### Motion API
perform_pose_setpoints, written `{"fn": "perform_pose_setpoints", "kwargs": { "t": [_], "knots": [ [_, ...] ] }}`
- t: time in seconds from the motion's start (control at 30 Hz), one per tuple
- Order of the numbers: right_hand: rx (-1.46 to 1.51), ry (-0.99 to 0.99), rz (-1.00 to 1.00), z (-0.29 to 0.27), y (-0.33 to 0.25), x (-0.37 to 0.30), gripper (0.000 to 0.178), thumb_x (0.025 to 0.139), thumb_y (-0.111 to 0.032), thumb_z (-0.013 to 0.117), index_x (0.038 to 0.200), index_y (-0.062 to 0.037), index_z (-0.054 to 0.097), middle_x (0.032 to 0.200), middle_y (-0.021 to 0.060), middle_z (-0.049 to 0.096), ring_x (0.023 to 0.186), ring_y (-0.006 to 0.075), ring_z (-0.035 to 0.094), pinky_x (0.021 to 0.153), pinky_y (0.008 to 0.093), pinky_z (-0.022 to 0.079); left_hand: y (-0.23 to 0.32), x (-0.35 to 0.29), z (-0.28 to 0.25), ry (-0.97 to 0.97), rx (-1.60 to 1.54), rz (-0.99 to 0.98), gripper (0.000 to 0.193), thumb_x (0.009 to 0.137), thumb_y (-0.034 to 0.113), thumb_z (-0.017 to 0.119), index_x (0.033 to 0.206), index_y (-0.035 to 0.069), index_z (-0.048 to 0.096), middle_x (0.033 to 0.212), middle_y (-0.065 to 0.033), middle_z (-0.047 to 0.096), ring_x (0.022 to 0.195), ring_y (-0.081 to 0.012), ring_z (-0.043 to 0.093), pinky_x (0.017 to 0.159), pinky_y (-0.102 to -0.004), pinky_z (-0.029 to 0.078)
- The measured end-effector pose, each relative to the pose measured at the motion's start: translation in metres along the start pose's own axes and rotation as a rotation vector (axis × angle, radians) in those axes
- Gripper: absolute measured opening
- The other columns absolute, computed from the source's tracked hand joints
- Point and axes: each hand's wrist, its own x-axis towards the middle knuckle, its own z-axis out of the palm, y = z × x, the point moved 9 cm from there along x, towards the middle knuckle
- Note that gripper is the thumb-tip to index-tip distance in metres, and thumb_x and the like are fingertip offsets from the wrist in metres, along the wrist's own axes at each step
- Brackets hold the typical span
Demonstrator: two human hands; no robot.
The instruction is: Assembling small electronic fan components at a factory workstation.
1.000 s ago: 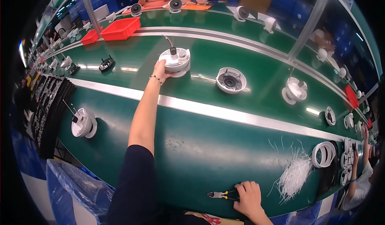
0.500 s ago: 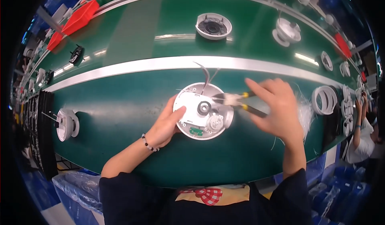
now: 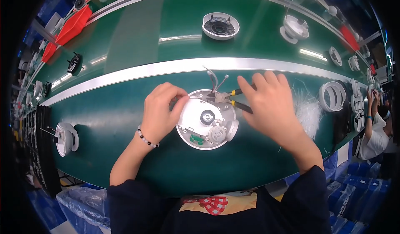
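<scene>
A round white housing (image 3: 183, 134) lies on the green table, with a white plate, a small motor (image 3: 216, 134) and a green circuit board (image 3: 196, 139) inside. Grey and dark wires (image 3: 214, 80) rise from its far side. My right hand (image 3: 271, 104) grips cutting pliers (image 3: 241, 104) with black and yellow handles. Their jaws reach over the far part of the housing, by the foot of the wires. At the housing's far left rim, my left hand (image 3: 161, 111) has thumb and forefinger pinched together; whatever lies between them is too small to make out.
Right of the housing lies a heap of thin clear strips (image 3: 307, 115), with white rings (image 3: 332, 96) beyond. Another white unit (image 3: 66, 139) stands at the left. Behind a metal rail (image 3: 166, 66), a green surface carries a round housing (image 3: 221, 26) and other parts. A co-worker (image 3: 375, 138) sits far right.
My left hand has left the housing's left side and moved to its far left rim, pinching there. The pliers have shifted left to the wires. The housing sits slightly further left and nearer.
</scene>
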Motion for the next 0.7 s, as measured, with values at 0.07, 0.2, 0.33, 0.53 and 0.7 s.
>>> {"fn": "perform_pose_setpoints", "kwargs": {
  "t": [0.07,0.2,0.33,0.53,0.7],
  "knots": [
    [-0.011,0.005,-0.007,0.001,0.0,0.0,0.05,0.056,-0.023,0.07,0.101,-0.0052,0.059,0.075,0.0063,0.048,0.075,0.0218,0.046,0.064,0.0325,0.035,0.008,-0.003,-0.003,0.047,0.042,0.061,0.004,0.07,0.001,0.061,0.072,-0.001,0.059,0.067,-0.0076,0.056,0.057,-0.0154,0.053,0.053,-0.0235,0.044],
    [-0.02,0.038,-0.025,0.0,-0.004,0.003,0.049,0.056,-0.022,0.07,0.101,-0.005,0.058,0.075,0.0063,0.048,0.074,0.0219,0.046,0.063,0.0325,0.035,0.014,-0.004,-0.006,0.038,0.013,0.078,0.004,0.069,0.001,0.062,0.072,0.001,0.059,0.067,-0.0076,0.056,0.06,-0.0184,0.053,0.053,-0.026,0.043],
    [-0.029,0.071,-0.079,-0.008,-0.011,0.009,0.05,0.055,-0.023,0.07,0.1,-0.0049,0.058,0.076,0.0067,0.047,0.074,0.022,0.045,0.063,0.0328,0.034,0.007,-0.004,-0.013,0.079,-0.017,0.04,0.004,0.069,0.003,0.063,0.071,0.002,0.059,0.067,-0.007,0.056,0.059,-0.0207,0.051,0.052,-0.0286,0.042],
    [-0.088,0.048,-0.099,-0.01,-0.027,0.022,0.05,0.055,-0.023,0.071,0.1,-0.0054,0.058,0.077,0.0066,0.046,0.073,0.0218,0.044,0.062,0.0326,0.034,0.003,-0.004,-0.023,0.058,-0.076,0.052,0.003,0.07,0.003,0.062,0.071,0.002,0.06,0.066,-0.0074,0.057,0.06,-0.0205,0.052,0.052,-0.028,0.043],
    [-0.057,0.007,-0.086,-0.012,-0.015,0.019,0.049,0.054,-0.023,0.071,0.097,-0.0057,0.058,0.076,0.0064,0.046,0.072,0.0216,0.044,0.062,0.0324,0.033,0.01,-0.002,-0.021,0.06,-0.105,0.009,0.004,0.071,0.004,0.062,0.071,0.001,0.06,0.068,-0.0079,0.058,0.061,-0.0211,0.053,0.053,-0.028,0.043]
  ]
}}
